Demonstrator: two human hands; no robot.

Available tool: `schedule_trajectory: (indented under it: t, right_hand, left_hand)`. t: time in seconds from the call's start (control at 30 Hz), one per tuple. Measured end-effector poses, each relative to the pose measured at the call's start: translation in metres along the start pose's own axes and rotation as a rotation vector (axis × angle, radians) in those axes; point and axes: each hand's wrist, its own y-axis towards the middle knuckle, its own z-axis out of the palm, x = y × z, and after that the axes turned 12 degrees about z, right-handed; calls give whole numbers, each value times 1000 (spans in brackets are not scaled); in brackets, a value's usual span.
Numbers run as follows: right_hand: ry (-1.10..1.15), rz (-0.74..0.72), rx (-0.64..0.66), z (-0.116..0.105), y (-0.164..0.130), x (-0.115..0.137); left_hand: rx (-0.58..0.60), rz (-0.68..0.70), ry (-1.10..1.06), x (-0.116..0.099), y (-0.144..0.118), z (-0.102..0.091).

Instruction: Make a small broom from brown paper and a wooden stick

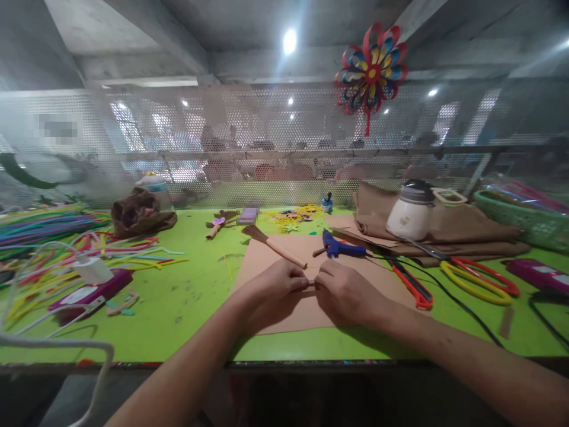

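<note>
My left hand (pixel 281 286) and my right hand (pixel 344 289) meet low over a sheet of tan paper (pixel 271 317). Both have their fingertips closed on a thin, pale, rod-like piece (pixel 310 283), perhaps rolled paper; most of it is hidden by the fingers. Just beyond my left hand lies a small broom-like piece (pixel 280 247) with a tan stick and dark brown bristles. A blue hot glue gun (pixel 344 245) rests behind my right hand. To the right is a red-orange utility knife (pixel 412 287).
Scissors (pixel 478 281) with red and yellow handles lie at right, before folded brown paper (pixel 462 228) and a white bottle (pixel 409 213). Black cord crosses the table's right side. Pipe cleaners (pixel 48 228), a purple power strip (pixel 91 293) and a white cable (pixel 53 341) occupy the left.
</note>
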Motion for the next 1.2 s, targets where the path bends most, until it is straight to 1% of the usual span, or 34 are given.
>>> schedule_trajectory:
  t: [0.07, 0.1, 0.13, 0.27, 0.37, 0.5, 0.6, 0.67, 0.73, 0.87, 0.93, 1.0, 1.1, 1.2]
  right_hand:
    - [119, 79, 4, -5, 6, -5]
    - [172, 96, 33, -8, 10, -7]
    - [215, 94, 80, -11, 15, -10]
    - [335, 26, 350, -20, 36, -17]
    - [420, 42, 416, -19, 43, -21]
    - [467, 88, 442, -14, 36, -27]
    - [446, 186, 430, -15, 27, -28]
    - [418, 250, 393, -18, 23, -26]
    - [404, 247, 362, -22, 22, -22]
    - [434, 152, 350, -20, 25, -13]
    - [460, 167, 323, -16, 24, -10]
    - [486, 212, 312, -13, 21, -8]
    - [523, 306, 368, -13, 19, -7]
    - [547, 379, 447, -19, 21, -7]
  left_hand:
    - [-5, 8, -16, 1, -1, 1]
    - [-9, 16, -23, 1, 0, 2]
    - [-14, 26, -28, 1, 0, 3]
    - [-80, 62, 29, 1, 3, 9]
    - [-105, 66, 107, 1, 1, 11]
    - [-69, 48, 161, -2, -3, 8]
    - [-69, 16, 186, -4, -5, 4]
    - [-76, 14, 183, -4, -5, 3]
    - [-79, 18, 170, -5, -4, 3]
    - [-107, -8, 155, -8, -3, 6]
    - [-120, -8, 161, -9, -3, 8]
    - [-119, 11, 173, -7, -3, 7]
    - [-90, 41, 196, -4, -2, 3]
    - [-49, 71, 232, -1, -3, -2]
